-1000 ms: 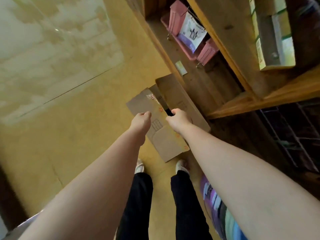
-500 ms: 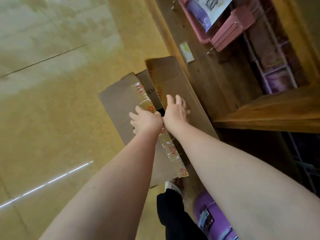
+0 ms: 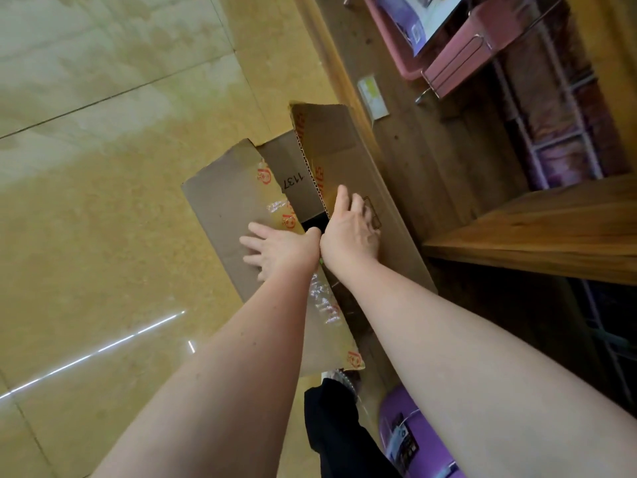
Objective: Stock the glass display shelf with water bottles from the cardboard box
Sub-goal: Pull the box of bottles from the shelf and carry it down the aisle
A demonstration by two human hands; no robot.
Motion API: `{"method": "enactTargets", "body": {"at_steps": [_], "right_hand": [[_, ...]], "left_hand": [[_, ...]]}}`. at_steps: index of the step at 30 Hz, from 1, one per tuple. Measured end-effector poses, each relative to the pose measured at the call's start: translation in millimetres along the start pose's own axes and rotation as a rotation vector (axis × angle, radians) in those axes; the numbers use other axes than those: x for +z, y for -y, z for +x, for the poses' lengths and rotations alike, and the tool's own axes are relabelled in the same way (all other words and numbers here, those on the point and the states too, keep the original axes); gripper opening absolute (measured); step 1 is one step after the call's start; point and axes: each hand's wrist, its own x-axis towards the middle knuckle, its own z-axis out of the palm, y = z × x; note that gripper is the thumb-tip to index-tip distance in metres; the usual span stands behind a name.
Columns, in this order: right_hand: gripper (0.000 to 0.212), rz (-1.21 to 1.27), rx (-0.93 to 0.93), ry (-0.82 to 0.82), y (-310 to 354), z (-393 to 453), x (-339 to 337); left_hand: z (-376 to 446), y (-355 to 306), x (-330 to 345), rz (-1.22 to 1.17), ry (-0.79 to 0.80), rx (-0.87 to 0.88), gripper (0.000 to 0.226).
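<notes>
A brown cardboard box [image 3: 220, 201] with torn clear tape and red print lies on the tiled floor against a wooden shelf unit. My left hand [image 3: 275, 250] rests flat on its left top flap, fingers spread. My right hand [image 3: 351, 225] presses flat on the right top flap [image 3: 331, 146], which is lifted and tilted toward the shelf. Between the flaps a narrow dark gap [image 3: 313, 220] shows, and an inner flap marked 1137 [image 3: 293, 181]. No water bottles are visible; the box's contents are hidden.
The wooden shelf unit [image 3: 537, 229] stands close on the right, with pink baskets [image 3: 458, 60] on its lower board and wire racks behind. A purple packet [image 3: 413, 439] lies by my black-trousered leg [image 3: 337, 426]. Glossy yellow floor tiles [image 3: 103, 201] spread to the left.
Both hands went from closed fists at the box's seam to flat palms on the two flaps. The flaps have parted, the right one lifting. The view has moved closer to the box.
</notes>
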Motion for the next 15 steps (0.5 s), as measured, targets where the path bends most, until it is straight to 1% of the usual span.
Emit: {"method": "enactTargets", "body": {"at_steps": [2, 4, 7, 9, 11, 13, 15], "right_hand": [[0.071, -0.006, 0.062, 0.009, -2.7, 0.2, -4.3], [0.072, -0.036, 0.167, 0.049, -9.1, 1.1, -6.7], [0.070, -0.135, 0.263, 0.129, -12.4, 0.1, -5.9], [0.066, -0.197, 0.260, 0.121, -8.7, 0.4, -5.0], [0.061, -0.275, 0.219, 0.104, -4.2, 3.1, -6.9], [0.049, -0.342, 0.168, 0.109, -0.9, 5.9, -11.5], [0.037, -0.383, 0.140, 0.125, 2.6, 7.0, -16.6]], "left_hand": [[-5.6, -5.6, -3.9, -0.028, 0.011, -0.041, 0.091], [-7.0, -8.8, -6.1, -0.039, 0.021, -0.090, 0.091], [-8.6, -0.7, -3.9, -0.056, 0.061, -0.197, 0.097], [-8.5, 3.6, -3.5, -0.024, 0.095, -0.230, 0.098], [-3.3, 4.5, -6.2, 0.025, 0.139, -0.211, 0.096], [0.9, 5.8, -10.5, 0.148, 0.196, -0.128, 0.089], [-2.2, 9.7, -16.4, 0.176, 0.217, -0.113, 0.078]]}}
